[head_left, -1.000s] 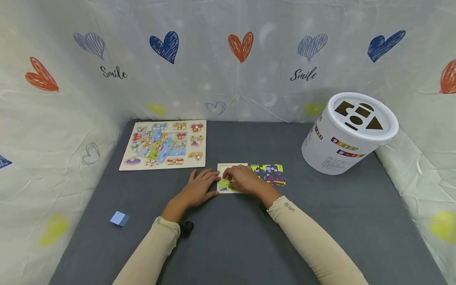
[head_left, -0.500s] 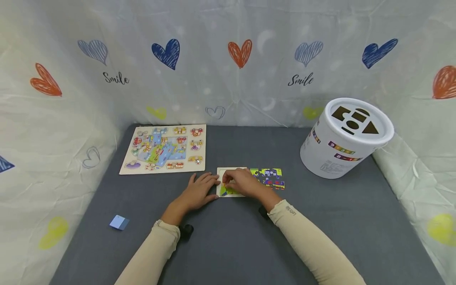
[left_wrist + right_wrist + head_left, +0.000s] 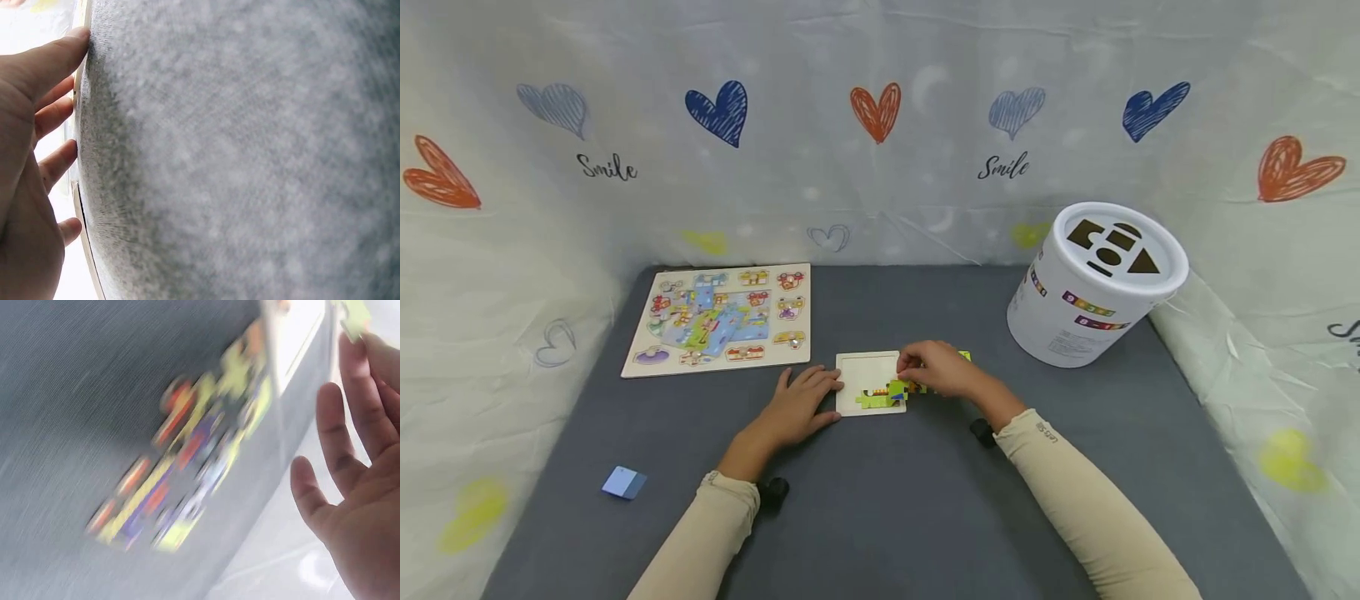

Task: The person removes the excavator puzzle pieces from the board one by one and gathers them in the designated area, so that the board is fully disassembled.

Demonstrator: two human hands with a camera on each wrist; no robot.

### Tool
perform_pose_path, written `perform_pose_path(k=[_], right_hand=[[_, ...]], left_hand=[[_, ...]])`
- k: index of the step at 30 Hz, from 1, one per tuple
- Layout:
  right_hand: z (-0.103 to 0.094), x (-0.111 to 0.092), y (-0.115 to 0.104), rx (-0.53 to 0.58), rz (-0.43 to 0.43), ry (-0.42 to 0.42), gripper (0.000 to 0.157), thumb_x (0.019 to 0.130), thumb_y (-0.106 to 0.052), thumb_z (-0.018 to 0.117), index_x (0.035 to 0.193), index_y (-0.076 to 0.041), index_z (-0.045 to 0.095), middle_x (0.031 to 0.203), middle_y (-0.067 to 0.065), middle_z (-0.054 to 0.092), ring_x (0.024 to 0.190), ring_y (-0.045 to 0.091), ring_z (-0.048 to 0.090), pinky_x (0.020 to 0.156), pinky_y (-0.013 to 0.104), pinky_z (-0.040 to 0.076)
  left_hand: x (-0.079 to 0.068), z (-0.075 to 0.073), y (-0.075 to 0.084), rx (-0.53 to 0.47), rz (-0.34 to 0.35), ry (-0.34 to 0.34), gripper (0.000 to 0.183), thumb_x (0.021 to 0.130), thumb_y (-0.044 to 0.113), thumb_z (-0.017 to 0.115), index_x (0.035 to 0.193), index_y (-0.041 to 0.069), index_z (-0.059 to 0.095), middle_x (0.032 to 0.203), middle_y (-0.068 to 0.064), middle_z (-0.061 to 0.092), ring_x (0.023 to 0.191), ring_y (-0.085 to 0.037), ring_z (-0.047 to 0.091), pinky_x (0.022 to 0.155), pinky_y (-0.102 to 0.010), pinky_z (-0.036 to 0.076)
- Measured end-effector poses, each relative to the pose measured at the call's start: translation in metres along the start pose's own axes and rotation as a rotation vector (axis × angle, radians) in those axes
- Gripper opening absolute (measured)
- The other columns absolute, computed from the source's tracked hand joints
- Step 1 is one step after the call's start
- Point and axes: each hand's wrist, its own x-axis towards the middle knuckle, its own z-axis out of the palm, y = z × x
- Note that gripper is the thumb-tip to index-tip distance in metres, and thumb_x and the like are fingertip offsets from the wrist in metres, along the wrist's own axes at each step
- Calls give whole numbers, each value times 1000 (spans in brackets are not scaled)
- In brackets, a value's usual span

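A small pale wooden puzzle tray [image 3: 867, 368] lies on the table between the hands. Green puzzle pieces [image 3: 872, 402] sit along its near side. My left hand [image 3: 792, 410] rests at the tray's left edge with fingers spread and fairly straight; in the left wrist view its fingertips touch a thin pale edge. My right hand [image 3: 942, 369] is at the tray's right edge and pinches a green puzzle piece [image 3: 355, 319] between thumb and finger. Loose colourful puzzle pieces [image 3: 187, 459], blurred in the right wrist view, lie right of the tray; in the head view the right hand hides most of them.
At the back left lies a large wooden vehicle puzzle board [image 3: 790, 337] with coloured pieces piled on it. A white bucket [image 3: 1075, 321] with shape holes in its lid stands back right. A blue block [image 3: 623, 482] is at the left. Printed curtain surrounds the dark table.
The right hand has moved right from over the tray to its right edge, with a green piece in its fingers. The left hand stays by the tray. The head view has shifted.
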Motion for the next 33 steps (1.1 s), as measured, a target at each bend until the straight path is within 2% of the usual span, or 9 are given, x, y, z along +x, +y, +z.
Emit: perform_pose_path(k=[3,6,11,18,25,29,33], right_hand=[[-5,-8,12,6,27,-35,7,94,-15,65,94,-10,69,84,2,69,56,11,54,56,28,46],[-4,-11,19,-24,28,-53,7,93,-16,66,91,-10,70,81,0,66,58,9,51,56,26,44],[0,-12,23,-107,7,-29,7,91,-16,69,86,-13,71,79,-5,64,63,7,50,60,25,43],[5,-15,25,-118,5,-24,6,89,-13,70,86,-11,74,77,-5,67,62,5,51,62,25,44],[3,-11,22,-110,25,-17,6,90,-15,69,88,-11,74,79,-5,68,63,6,51,60,24,42],[4,-7,13,-110,24,-5,8,92,-16,68,91,-11,73,79,-4,67,64,8,51,61,26,42],[11,-2,2,-159,-5,-8,10,93,-16,66,98,-12,74,87,-4,69,74,11,56,74,34,44]], left_hand=[[1,-1,0,-10,9,8,50,92,39,66,135,15,55,150,-4,42,143,-29,30,110,-70,13],[0,-4,-2,-7,12,19,49,91,38,67,134,15,56,150,-5,43,143,-29,31,109,-71,13],[1,-5,-3,5,15,15,49,92,38,67,134,15,56,150,-5,43,143,-29,31,109,-71,12],[1,-1,0,-10,13,11,49,92,37,67,134,14,56,150,-5,43,142,-30,31,109,-71,12],[-2,-5,0,-14,14,19,48,92,37,66,133,13,57,150,-6,43,142,-30,32,109,-71,12],[-2,-5,-1,-5,10,19,48,92,37,66,133,14,57,149,-5,44,143,-30,32,109,-71,13],[0,-3,1,-12,9,6,48,92,38,66,133,14,57,149,-5,44,143,-30,31,109,-71,13]])
